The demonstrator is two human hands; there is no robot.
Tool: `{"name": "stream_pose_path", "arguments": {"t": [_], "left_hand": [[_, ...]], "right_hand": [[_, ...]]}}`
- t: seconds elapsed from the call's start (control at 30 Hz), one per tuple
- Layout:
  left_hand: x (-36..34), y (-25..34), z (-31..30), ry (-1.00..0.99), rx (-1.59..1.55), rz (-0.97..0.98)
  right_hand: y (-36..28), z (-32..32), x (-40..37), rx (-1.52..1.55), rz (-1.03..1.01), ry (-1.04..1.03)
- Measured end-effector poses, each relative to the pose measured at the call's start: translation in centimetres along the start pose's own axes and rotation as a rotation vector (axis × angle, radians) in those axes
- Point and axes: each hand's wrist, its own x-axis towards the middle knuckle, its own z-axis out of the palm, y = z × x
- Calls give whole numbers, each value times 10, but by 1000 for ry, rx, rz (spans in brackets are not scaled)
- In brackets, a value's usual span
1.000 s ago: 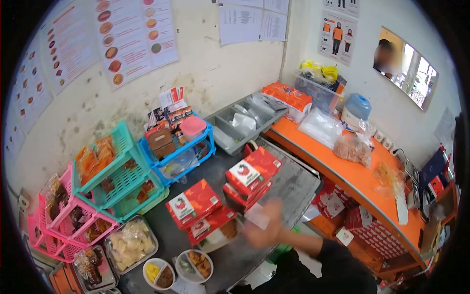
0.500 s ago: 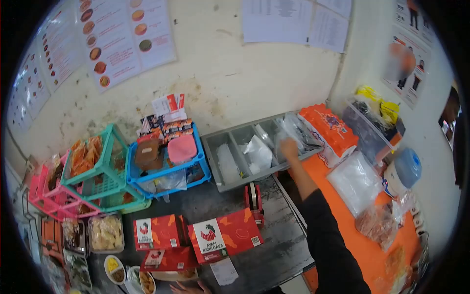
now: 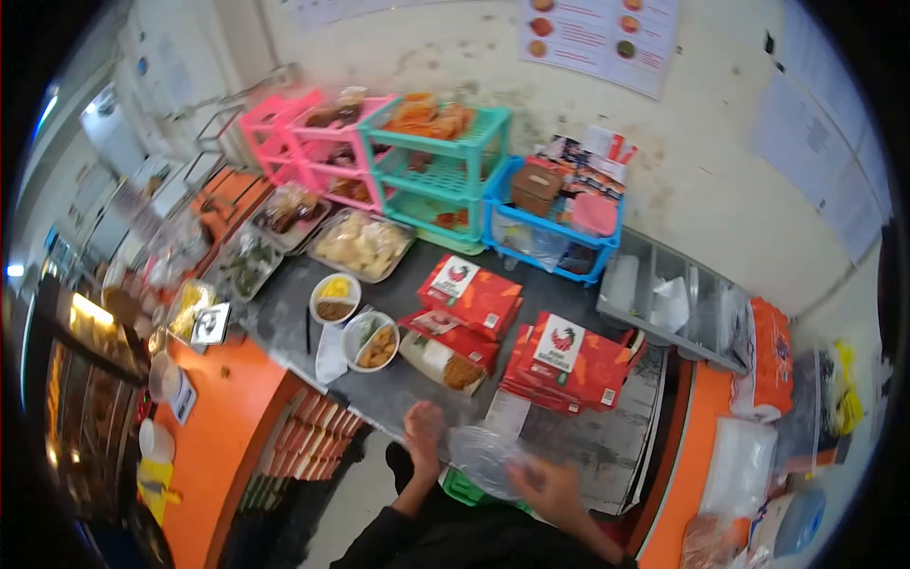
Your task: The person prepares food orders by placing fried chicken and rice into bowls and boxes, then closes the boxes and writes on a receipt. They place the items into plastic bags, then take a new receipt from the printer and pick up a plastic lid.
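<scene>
My right hand (image 3: 552,491) pinches the right edge of a round clear plastic lid (image 3: 482,459), slightly blurred, above the front edge of the dark counter. On the lid's other side my left hand (image 3: 423,438) is raised with its fingers stretched out, holding nothing. Beyond the hands stands a white bowl (image 3: 350,357) of browned food with something green. Behind it is a second bowl (image 3: 334,317) with yellow and dark brown portions. An opened red meal box (image 3: 424,363) shows white rice and a piece of fried chicken (image 3: 463,372).
More red boxes (image 3: 569,356) are stacked beside a paper slip (image 3: 507,413). Along the wall stand pink (image 3: 346,156) and green racks (image 3: 438,180), a blue basket (image 3: 550,248) and a grey divided tray (image 3: 664,308). An orange counter (image 3: 227,417) lies left.
The view has swung left. My right hand has left the grey divided tray and now holds the clear lid in front of me. My left hand has risen into fuller view beside it.
</scene>
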Motion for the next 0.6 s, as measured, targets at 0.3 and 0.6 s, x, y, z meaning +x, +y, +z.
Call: {"name": "stream_pose_path", "arguments": {"t": [0.3,0.6], "left_hand": [[-33,112,-105,496,48,-149],[109,132,-292,531,-153,-40]], "right_hand": [[-18,140,81,825,271,-124],[-60,395,311,65,-339,-96]]}}
